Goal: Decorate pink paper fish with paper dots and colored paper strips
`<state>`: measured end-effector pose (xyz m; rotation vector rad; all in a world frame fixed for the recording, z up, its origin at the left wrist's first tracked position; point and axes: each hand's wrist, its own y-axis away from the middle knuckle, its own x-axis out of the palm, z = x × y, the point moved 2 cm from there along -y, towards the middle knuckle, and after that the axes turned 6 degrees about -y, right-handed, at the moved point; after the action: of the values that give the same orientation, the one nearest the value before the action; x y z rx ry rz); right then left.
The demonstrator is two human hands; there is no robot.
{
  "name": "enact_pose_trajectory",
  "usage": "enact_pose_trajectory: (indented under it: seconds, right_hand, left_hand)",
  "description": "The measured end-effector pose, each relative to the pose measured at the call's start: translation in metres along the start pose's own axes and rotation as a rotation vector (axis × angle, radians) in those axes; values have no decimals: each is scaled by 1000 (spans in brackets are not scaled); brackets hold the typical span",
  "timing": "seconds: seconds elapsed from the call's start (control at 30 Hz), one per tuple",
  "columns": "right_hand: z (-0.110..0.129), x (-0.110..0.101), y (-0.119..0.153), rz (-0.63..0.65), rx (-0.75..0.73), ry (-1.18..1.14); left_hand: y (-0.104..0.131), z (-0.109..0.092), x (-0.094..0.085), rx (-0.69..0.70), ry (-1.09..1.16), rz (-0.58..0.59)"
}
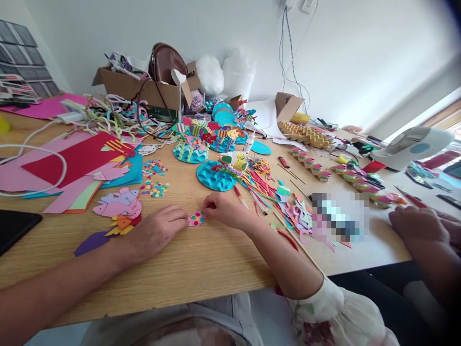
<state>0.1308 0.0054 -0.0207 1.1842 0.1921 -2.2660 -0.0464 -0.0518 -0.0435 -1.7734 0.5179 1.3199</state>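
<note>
A small pink paper fish [196, 219] with red, green and yellow dots lies near the table's front, between my two hands. My left hand [158, 231] lies low over the wood, its fingers together and holding the fish's left end. The fingers of my right hand [225, 210] are pinched together at the fish's right end. They hide that end, and anything small between them cannot be made out. Left of the fish lie loose coloured paper dots [154, 189] and a pile of plain paper fish [118, 207]. Beyond it stands a blue wavy round base [216, 176].
Decorated blue bases with fish [190, 149] stand farther back. Paper strips [252, 182], brushes and paper scraps [297, 211] spread to the right. Coloured sheets [72, 158] and a black tablet-like object [16, 230] lie left. Another person's hands [419, 226] rest at the right edge.
</note>
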Motion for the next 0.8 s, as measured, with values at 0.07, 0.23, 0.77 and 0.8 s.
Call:
enact_pose_trajectory:
  seconds: [0.07,0.23,0.77,0.8]
  right_hand:
    - [2,-1,0,1,6,20]
    - [5,-3,1,7,35,68]
    - [4,2,-2,37,47,122]
    - [4,2,-2,37,46,123]
  left_hand:
    - [0,0,1,8,-13,-13]
    - [0,1,4,8,-22,-1]
    - [3,3,7,0,-19,24]
    - [2,2,7,1,-19,23]
